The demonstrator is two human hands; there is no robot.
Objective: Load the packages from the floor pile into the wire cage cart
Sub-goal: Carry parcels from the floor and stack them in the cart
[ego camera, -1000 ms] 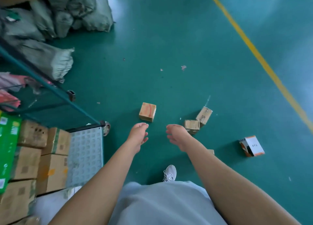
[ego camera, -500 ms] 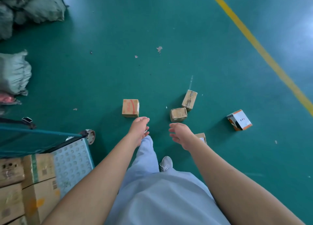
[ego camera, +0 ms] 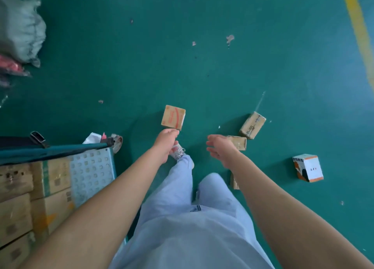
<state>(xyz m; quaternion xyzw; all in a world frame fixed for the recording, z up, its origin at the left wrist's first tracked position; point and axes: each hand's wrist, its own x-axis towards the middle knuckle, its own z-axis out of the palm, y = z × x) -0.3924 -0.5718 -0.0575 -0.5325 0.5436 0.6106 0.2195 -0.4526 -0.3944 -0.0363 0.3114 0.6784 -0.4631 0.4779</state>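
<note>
While I walk over the green painted floor (ego camera: 202, 76), the wire cage cart with the perforated grey side panel (ego camera: 91, 173) stands at my left, already stacked with brown cardboard cartons (ego camera: 50, 204). Beyond it lie grey woven sacks (ego camera: 20, 30). The packages that remain are small and lie scattered in front of my feet: a white box with orange edges (ego camera: 307, 167) well apart at the right, a brown carton with a red curved mark (ego camera: 173, 117) just beyond my left hand (ego camera: 167, 142), a long brown taped carton (ego camera: 253, 125) and a small square brown carton (ego camera: 238, 142) beside my right hand (ego camera: 219, 149). Both hands are empty, with relaxed fingers, and grasp nothing. I judge these boxes light and stiff, with smooth tape that may slip, so I would take each across two opposite sides, thumb against fingers, one box for each hand.
</note>
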